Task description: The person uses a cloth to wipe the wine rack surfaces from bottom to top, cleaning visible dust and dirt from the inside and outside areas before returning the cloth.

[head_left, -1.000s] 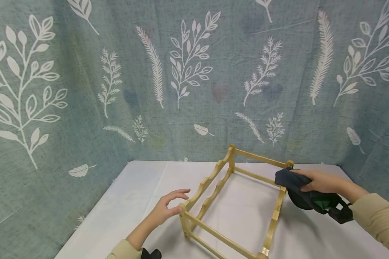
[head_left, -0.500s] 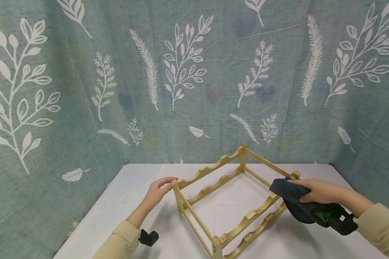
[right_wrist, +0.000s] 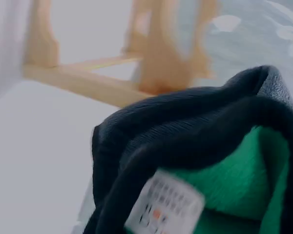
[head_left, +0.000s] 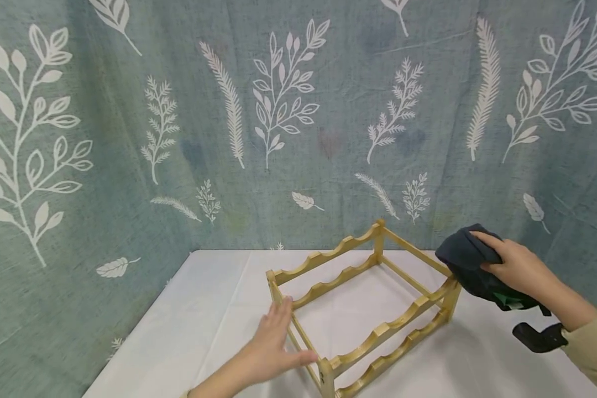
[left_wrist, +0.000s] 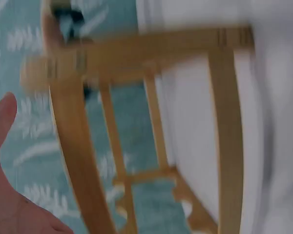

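Observation:
A light wooden wine rack (head_left: 382, 334) with scalloped rails stands on the white table. My left hand (head_left: 261, 354) is spread with straight fingers at the rack's near left end; whether the fingertips touch the bars cannot be told. In the left wrist view the thumb (left_wrist: 1, 117) is apart from the blurred rack (left_wrist: 151, 51). My right hand (head_left: 522, 271) grips a bunched dark blue cloth (head_left: 470, 257) at the rack's far right corner. The right wrist view shows the cloth's green inner side, dark edging and a white label (right_wrist: 166, 207); the right fingers are hidden there.
White cloth covers the table (head_left: 219, 309). A blue-green curtain (head_left: 298, 110) with white leaf prints hangs behind and at both sides. A black wrist strap piece (head_left: 539, 338) hangs at the right wrist.
The rack has turned since one second ago. My left hand has left its upper left corner and come nearer, fingers spread. My right hand has lifted the cloth up and slightly right.

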`<state>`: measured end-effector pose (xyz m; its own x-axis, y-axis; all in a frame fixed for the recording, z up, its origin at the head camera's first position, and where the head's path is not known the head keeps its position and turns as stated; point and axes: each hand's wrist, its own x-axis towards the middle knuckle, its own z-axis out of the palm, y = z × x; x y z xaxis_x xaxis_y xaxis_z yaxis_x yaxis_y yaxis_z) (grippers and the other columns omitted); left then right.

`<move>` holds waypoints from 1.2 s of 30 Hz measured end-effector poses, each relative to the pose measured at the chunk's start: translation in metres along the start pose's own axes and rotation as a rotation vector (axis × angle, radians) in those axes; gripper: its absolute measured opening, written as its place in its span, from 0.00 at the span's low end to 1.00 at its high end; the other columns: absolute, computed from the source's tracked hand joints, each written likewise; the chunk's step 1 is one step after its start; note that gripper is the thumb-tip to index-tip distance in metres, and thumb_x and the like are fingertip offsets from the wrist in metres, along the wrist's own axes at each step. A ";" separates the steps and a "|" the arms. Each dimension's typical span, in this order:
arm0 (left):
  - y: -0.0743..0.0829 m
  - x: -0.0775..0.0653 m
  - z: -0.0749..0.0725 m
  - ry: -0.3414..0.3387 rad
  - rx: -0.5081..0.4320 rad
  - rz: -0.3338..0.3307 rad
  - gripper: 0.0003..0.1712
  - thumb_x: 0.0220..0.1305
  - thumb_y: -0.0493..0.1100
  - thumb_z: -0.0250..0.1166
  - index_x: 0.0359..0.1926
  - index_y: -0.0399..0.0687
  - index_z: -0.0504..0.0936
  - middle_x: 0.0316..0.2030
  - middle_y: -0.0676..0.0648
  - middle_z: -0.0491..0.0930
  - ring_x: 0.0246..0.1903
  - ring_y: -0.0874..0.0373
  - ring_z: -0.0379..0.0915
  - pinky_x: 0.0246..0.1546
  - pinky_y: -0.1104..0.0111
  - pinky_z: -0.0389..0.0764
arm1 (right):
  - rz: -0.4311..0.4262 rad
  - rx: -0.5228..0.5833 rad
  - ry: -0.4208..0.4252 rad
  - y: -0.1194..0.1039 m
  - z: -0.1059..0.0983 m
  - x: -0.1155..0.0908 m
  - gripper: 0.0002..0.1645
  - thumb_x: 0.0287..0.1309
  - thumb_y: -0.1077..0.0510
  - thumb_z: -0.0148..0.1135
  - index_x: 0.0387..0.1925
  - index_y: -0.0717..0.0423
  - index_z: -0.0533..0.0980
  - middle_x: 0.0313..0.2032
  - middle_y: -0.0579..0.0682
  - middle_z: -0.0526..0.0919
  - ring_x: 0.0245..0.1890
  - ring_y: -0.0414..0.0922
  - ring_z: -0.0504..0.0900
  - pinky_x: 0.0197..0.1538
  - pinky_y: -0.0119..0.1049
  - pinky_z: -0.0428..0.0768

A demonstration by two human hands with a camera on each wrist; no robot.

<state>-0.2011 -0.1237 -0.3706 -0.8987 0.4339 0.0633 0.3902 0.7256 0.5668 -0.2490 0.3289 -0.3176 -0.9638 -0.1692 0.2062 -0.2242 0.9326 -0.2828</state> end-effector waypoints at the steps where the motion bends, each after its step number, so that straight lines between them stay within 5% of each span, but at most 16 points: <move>1: 0.008 -0.006 0.004 -0.055 -0.011 -0.004 0.64 0.50 0.71 0.57 0.69 0.32 0.39 0.69 0.33 0.33 0.67 0.33 0.24 0.59 0.36 0.36 | 0.011 -0.030 -0.011 0.001 0.002 0.003 0.39 0.50 0.64 0.63 0.63 0.66 0.57 0.51 0.80 0.65 0.45 0.74 0.68 0.37 0.60 0.72; 3: 0.017 -0.012 0.010 -0.110 -0.017 -0.003 0.63 0.51 0.72 0.54 0.68 0.29 0.39 0.69 0.31 0.29 0.66 0.32 0.21 0.58 0.34 0.35 | 0.026 -0.064 -0.060 0.001 0.007 0.010 0.36 0.51 0.64 0.62 0.61 0.67 0.60 0.49 0.79 0.68 0.44 0.72 0.70 0.36 0.58 0.73; 6: 0.023 -0.016 0.014 -0.107 -0.031 -0.014 0.63 0.52 0.72 0.54 0.67 0.27 0.41 0.68 0.30 0.27 0.66 0.32 0.19 0.57 0.33 0.35 | 0.033 -0.064 -0.156 0.002 0.009 0.020 0.32 0.52 0.67 0.58 0.59 0.70 0.62 0.50 0.79 0.68 0.46 0.72 0.70 0.39 0.57 0.74; 14: 0.014 -0.009 0.013 -0.105 -0.087 -0.018 0.64 0.50 0.71 0.57 0.68 0.28 0.40 0.68 0.30 0.27 0.66 0.32 0.22 0.57 0.34 0.38 | -0.029 -0.074 -0.390 0.007 -0.006 0.027 0.31 0.48 0.74 0.51 0.59 0.71 0.64 0.50 0.78 0.70 0.44 0.68 0.73 0.34 0.46 0.74; 18: 0.001 -0.003 0.007 -0.107 -0.119 0.012 0.60 0.52 0.67 0.60 0.69 0.34 0.42 0.70 0.36 0.29 0.66 0.32 0.25 0.55 0.31 0.40 | -0.098 -0.089 -0.394 0.011 -0.008 0.012 0.29 0.49 0.73 0.54 0.56 0.70 0.67 0.48 0.74 0.73 0.47 0.70 0.72 0.41 0.54 0.75; 23: -0.025 0.013 0.001 -0.077 -0.144 0.068 0.48 0.58 0.60 0.59 0.70 0.43 0.48 0.71 0.44 0.37 0.68 0.35 0.26 0.56 0.32 0.38 | -0.114 -0.042 -0.401 0.010 -0.008 -0.007 0.31 0.47 0.72 0.57 0.57 0.71 0.66 0.42 0.68 0.78 0.38 0.59 0.78 0.33 0.43 0.74; 28: -0.061 0.039 -0.002 -0.071 -0.203 0.221 0.38 0.64 0.55 0.55 0.70 0.51 0.53 0.71 0.44 0.39 0.69 0.39 0.25 0.59 0.35 0.33 | -0.076 -0.021 -0.413 0.006 -0.004 -0.025 0.34 0.45 0.71 0.58 0.58 0.68 0.66 0.31 0.54 0.77 0.29 0.45 0.73 0.30 0.39 0.66; 36: -0.096 0.064 0.003 -0.068 -0.362 0.367 0.26 0.68 0.56 0.48 0.63 0.54 0.61 0.71 0.43 0.39 0.68 0.36 0.27 0.55 0.31 0.42 | -0.051 -0.055 -0.360 -0.004 0.011 -0.045 0.33 0.46 0.68 0.62 0.57 0.64 0.68 0.39 0.61 0.78 0.38 0.58 0.78 0.36 0.51 0.76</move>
<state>-0.2951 -0.1641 -0.4230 -0.6961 0.6673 0.2649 0.5724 0.2931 0.7658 -0.2058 0.3292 -0.3357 -0.9427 -0.3085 -0.1270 -0.2749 0.9340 -0.2283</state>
